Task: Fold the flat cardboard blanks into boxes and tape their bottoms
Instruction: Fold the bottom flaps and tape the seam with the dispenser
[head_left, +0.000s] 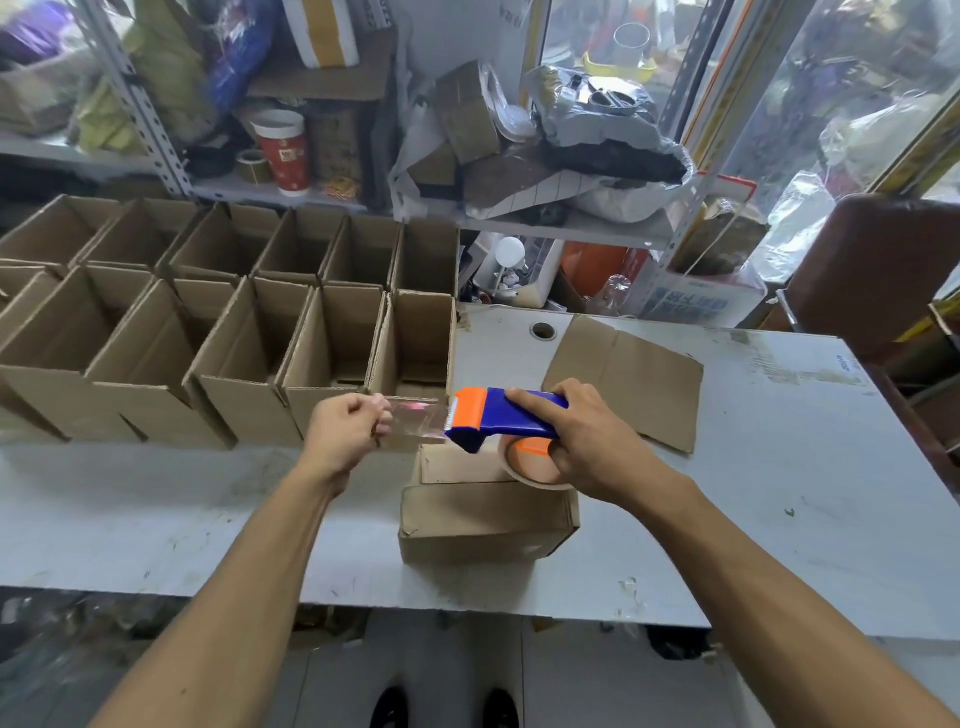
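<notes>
Over the middle of the grey desk (779, 467) I have both hands raised above a folded cardboard box (488, 519) that sits bottom-up near the front edge, its flaps closed. My right hand (587, 441) is wrapped around a blue and orange tape dispenser (498, 418), fingers curled over the blue body, with the roll of tape (535, 462) hanging beneath the palm just above the box. My left hand (348, 428) pinches the free end of a clear strip of tape (418, 421), fingers curled tight on it, so the strip stretches level between that hand and the dispenser's orange cutter end. The strip hangs above the far edge of the box; I cannot tell whether it touches the cardboard.

Left of my hands stand two rows of finished open boxes (234, 338), upright and packed side by side, reaching to the desk's left edge. The nearest of them is just behind the stretched tape. A flat cardboard blank (628, 374) lies on the desk behind my right hand, beside a round cable hole (543, 330). Cluttered shelves (322, 192) rise behind the desk, with a red and white paper cup (283, 150) on one of them.
</notes>
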